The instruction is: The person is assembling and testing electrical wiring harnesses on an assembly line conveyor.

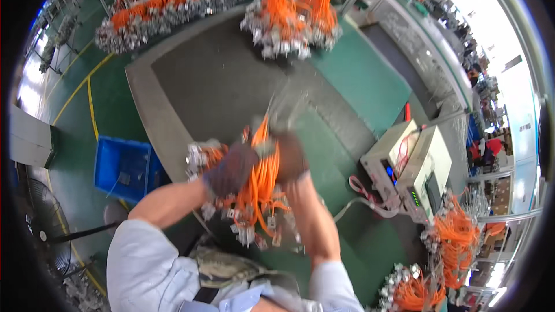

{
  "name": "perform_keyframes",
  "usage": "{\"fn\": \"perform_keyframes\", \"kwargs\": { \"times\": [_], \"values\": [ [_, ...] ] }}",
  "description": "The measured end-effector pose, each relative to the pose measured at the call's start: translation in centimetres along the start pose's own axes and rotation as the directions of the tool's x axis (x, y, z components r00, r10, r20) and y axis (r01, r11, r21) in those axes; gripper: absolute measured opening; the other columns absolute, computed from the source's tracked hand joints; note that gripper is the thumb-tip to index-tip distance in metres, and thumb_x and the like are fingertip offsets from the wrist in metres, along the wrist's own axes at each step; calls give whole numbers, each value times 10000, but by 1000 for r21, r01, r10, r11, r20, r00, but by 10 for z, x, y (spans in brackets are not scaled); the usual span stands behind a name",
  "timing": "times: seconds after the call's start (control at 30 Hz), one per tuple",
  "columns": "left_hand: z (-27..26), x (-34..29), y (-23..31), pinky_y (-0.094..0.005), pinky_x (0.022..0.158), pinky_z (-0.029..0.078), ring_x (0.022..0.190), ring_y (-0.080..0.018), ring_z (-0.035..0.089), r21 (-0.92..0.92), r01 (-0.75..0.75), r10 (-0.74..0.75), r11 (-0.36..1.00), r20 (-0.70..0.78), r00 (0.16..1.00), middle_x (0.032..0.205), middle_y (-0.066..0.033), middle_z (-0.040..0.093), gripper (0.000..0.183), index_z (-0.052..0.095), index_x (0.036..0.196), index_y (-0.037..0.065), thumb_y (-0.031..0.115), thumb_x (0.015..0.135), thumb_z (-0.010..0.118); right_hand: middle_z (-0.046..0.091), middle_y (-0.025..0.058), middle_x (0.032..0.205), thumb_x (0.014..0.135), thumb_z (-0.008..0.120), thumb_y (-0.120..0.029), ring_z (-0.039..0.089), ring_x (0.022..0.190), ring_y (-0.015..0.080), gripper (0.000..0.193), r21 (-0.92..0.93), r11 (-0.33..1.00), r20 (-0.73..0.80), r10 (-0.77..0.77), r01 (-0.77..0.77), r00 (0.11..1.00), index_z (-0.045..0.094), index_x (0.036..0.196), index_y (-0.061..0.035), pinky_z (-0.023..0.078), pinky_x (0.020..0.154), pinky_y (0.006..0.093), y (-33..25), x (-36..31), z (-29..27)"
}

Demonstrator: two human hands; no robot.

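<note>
A bundle of orange cables [263, 188] with silvery connectors at its ends stands in front of me at the near part of the table. My left hand [232, 169], in a dark glove, is closed round the bundle's left side. On the other side, against the cables near their top, is my right hand [291, 157], also gloved. Motion smears its fingers, so their grip does not show. Just above the hands a pale, thin, blurred strip rises from the bundle; its kind cannot be made out.
Another orange cable bundle [295, 14] lies at the table's far edge, with a long row of them [173, 8] behind. Two beige instrument boxes [425, 167] with leads stand at right. More orange cables [457, 237] lie beyond them. A blue bin [124, 167] stands at left.
</note>
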State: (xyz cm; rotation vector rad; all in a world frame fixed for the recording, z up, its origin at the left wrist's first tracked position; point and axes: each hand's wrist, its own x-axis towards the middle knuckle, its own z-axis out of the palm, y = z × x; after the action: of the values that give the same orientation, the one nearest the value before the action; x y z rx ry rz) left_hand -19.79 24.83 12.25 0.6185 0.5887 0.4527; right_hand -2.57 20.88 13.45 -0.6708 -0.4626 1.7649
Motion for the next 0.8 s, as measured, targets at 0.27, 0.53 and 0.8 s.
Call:
{"fn": "perform_keyframes", "kwargs": {
  "times": [0.27, 0.53, 0.8],
  "values": [
    [56, -107, -70, -472, 1098, 567, 1307, -278, 629, 525, -101, 100, 845, 30, 995, 1423, -115, 604, 486, 476, 1525, 73, 40, 1057, 603, 726, 139, 1286, 972, 794, -180, 733, 1133, 217, 474, -406, 908, -107, -162, 106, 981, 628, 1368, 20, 633, 937, 398, 22, -113, 30],
    [92, -142, -94, -443, 1003, 577, 1168, -231, 708, 727, -238, 125, 644, 206, 970, 1158, -153, 746, 369, 681, 1314, 15, 269, 1046, 671, 766, 123, 1148, 945, 787, -119, 753, 1017, 196, 503, -109, 992, -136, -81, 66, 987, 614, 1393, 31, 630, 902, 375, 33, -170, 31],
    [112, -157, -9, -329, 872, 569, 942, -202, 732, 993, -116, 540, 25, 84, 838, 1099, -231, 746, 536, 692, 1275, 34, 421, 924, 814, 775, 113, 999, 921, 828, -169, 750, 890, 208, 350, -380, 906, 25, -192, 187, 981, 690, 1181, 20, 620, 797, 359, 66, -201, 25]
  ]
}}
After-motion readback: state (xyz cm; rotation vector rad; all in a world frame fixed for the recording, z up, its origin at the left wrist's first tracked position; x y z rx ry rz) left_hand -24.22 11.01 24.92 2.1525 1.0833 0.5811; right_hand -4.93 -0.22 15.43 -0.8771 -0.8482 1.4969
